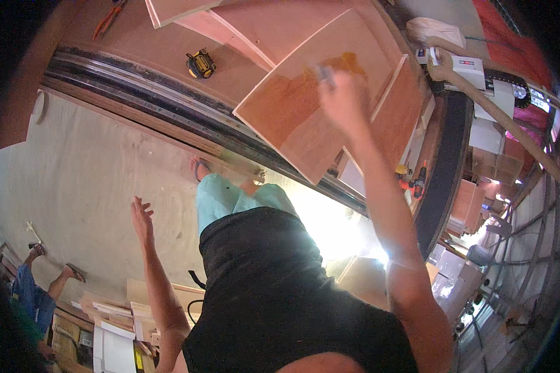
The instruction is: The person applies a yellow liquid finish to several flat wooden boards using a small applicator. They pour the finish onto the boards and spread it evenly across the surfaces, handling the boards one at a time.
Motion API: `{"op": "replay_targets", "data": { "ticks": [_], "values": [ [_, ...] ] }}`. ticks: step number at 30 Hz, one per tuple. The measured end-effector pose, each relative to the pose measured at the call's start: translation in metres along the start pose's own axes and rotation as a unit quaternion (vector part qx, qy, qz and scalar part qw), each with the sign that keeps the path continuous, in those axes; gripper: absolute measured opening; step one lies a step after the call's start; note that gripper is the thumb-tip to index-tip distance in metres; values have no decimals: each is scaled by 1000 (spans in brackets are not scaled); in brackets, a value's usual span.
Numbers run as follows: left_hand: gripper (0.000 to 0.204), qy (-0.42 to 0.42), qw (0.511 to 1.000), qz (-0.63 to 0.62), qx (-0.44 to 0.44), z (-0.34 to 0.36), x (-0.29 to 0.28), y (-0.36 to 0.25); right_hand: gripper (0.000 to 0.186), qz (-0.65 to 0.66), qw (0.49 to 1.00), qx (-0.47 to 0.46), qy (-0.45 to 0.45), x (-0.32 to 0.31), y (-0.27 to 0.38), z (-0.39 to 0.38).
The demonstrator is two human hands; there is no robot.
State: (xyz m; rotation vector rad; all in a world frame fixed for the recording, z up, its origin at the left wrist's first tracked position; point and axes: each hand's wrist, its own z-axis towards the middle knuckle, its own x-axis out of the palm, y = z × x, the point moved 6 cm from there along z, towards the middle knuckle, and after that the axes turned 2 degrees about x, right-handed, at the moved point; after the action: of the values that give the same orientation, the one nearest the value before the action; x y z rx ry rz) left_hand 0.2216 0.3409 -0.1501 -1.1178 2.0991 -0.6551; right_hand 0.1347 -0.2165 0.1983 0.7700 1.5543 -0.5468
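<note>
orange pliers (pixel 108 22) lie near a yellow-black tape measure (pixel 201 63), a beige hose (pixel 501 112) farther right.

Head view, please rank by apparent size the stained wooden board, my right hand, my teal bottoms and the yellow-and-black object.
Largest to smallest:
1. Stained wooden board
2. Teal bottoms
3. Right hand
4. Yellow-and-black object

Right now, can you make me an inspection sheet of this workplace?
Surface: brown worktop, black strips along its near edge.
Job's things: wood panel, partly darkened, with an orange-brown smear.
Clutter: orange-handled pliers, black-and-yellow tool.
Hands: right hand holds a blurred grey thing at the panel; left hand open, nothing seen in it.
Cables: thick beige hose at right; cables unclear.
Surroundings: another person's legs and stacked boards, lower left.
</note>
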Motion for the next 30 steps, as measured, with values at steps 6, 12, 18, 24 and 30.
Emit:
{"op": "replay_targets", "data": {
  "ticks": [6,12,18,24,30],
  "values": [
    [77,-15,1000,-7,-24,10,-13,43,22,-68,998,-8,-8,34,-17,57],
    [76,-19,1000,-9,-18,9,-4,16,24,109,980,-133,103,49,129,-21],
    [76,-6,1000,-11,-28,-11,2,-3,19,137,988,-19,63,-22,31,-4],
    [80,-13,1000,-26,2,8,10,25,16,-25,979,-196,-58,38,75,-64],
    [77,5,998,-8,-56,-8,21,-4,19,-20,999,19,20,10,7,-15]
  ]
}}
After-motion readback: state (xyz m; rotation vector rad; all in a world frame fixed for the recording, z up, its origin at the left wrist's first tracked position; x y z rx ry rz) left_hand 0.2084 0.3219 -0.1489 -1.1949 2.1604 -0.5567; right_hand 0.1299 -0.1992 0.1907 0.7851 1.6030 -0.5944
